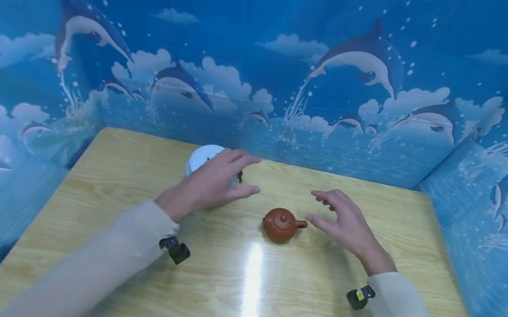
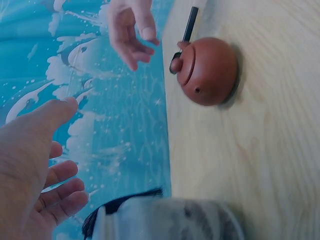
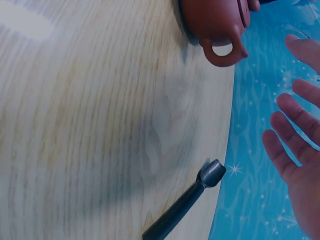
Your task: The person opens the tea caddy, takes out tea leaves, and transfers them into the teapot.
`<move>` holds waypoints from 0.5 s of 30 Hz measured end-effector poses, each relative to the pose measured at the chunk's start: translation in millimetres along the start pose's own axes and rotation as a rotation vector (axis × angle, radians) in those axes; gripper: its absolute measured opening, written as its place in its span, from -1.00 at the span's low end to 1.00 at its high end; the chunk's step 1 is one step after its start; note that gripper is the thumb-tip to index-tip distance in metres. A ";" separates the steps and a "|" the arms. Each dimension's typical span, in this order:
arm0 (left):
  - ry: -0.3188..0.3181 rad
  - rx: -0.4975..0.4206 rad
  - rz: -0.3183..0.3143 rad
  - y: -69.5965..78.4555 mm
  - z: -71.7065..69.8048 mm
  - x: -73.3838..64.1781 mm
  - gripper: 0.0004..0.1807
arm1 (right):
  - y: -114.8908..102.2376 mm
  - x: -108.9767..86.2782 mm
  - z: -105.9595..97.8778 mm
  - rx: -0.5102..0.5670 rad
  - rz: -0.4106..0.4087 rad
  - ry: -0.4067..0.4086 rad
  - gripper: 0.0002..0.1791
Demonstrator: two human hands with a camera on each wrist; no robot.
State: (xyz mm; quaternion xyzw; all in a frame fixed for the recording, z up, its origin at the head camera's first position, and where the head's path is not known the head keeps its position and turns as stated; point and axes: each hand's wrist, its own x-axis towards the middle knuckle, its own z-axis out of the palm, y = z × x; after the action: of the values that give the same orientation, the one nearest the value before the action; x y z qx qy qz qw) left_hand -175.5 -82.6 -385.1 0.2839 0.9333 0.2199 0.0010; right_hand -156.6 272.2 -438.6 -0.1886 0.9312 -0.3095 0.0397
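A reddish-brown clay teapot (image 1: 280, 226) with a knobbed lid stands on the table between the hands, its loop handle (image 3: 220, 60) toward the right hand. My left hand (image 1: 217, 177) hovers left of it, thumb and fingers spread, holding nothing. Partly hidden behind that hand is a white round jar (image 1: 202, 158); its patterned side (image 2: 185, 220) shows in the left wrist view. My right hand (image 1: 344, 221) is raised just right of the teapot, fingers apart, nothing in them. A dark scoop-ended tool (image 3: 187, 205) lies on the table in the right wrist view.
The light wood table (image 1: 205, 296) carries a bright strip of reflected light near its middle. Blue dolphin-print cloth (image 1: 234, 37) rises behind and on both sides. A dark cord or tassel (image 2: 120, 202) hangs by the jar.
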 end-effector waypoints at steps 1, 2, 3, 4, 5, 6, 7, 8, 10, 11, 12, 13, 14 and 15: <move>-0.005 -0.003 -0.001 2.0 2.9 0.5 -0.21 | -0.6 0.5 1.2 -0.003 -0.007 0.001 -0.30; -0.011 -0.006 -0.003 4.0 5.9 1.0 -0.21 | -1.5 1.0 2.5 -0.004 -0.012 0.002 -0.31; -0.016 -0.007 -0.002 5.9 9.0 1.6 -0.20 | -2.4 1.5 3.6 -0.005 -0.016 0.002 -0.31; -0.020 -0.007 -0.003 7.5 12.1 2.0 -0.19 | -3.2 1.9 4.7 -0.006 -0.018 0.003 -0.32; -0.025 -0.007 -0.004 9.0 15.4 2.4 -0.19 | -4.1 2.4 5.8 -0.008 -0.021 0.005 -0.33; -0.029 -0.011 -0.004 10.3 18.6 2.8 -0.18 | -5.1 3.0 6.7 -0.010 -0.021 0.006 -0.34; -0.035 -0.014 -0.004 11.5 21.9 3.1 -0.18 | -6.3 3.4 7.6 -0.011 -0.023 0.007 -0.35; -0.043 -0.016 -0.005 12.5 25.3 3.3 -0.17 | -7.5 3.9 8.6 -0.012 -0.023 0.007 -0.35; -0.055 -0.029 -0.003 14.1 31.7 3.5 -0.16 | -9.4 4.7 10.4 -0.020 -0.024 0.008 -0.37; -0.064 -0.036 -0.004 14.5 35.0 3.6 -0.14 | -10.3 5.2 11.3 -0.023 -0.026 0.007 -0.38; -0.073 -0.043 -0.003 14.8 38.4 3.6 -0.13 | -11.1 5.4 12.1 -0.022 -0.026 0.004 -0.39; -0.082 -0.053 -0.005 14.8 41.7 3.8 -0.12 | -11.8 5.8 13.1 -0.019 -0.028 0.001 -0.40; -0.089 -0.062 -0.006 14.5 45.1 3.9 -0.10 | -12.2 6.1 14.0 -0.019 -0.030 -0.002 -0.41; -0.098 -0.069 -0.008 14.3 48.3 4.2 -0.09 | -12.6 6.2 14.9 -0.019 -0.032 -0.003 -0.42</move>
State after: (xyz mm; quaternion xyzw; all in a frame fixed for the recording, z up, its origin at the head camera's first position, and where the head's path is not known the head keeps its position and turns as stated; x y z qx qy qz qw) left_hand -165.3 -49.9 -422.3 0.2905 0.9251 0.2377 0.0573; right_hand -155.4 252.3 -442.8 -0.2043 0.9309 -0.3009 0.0341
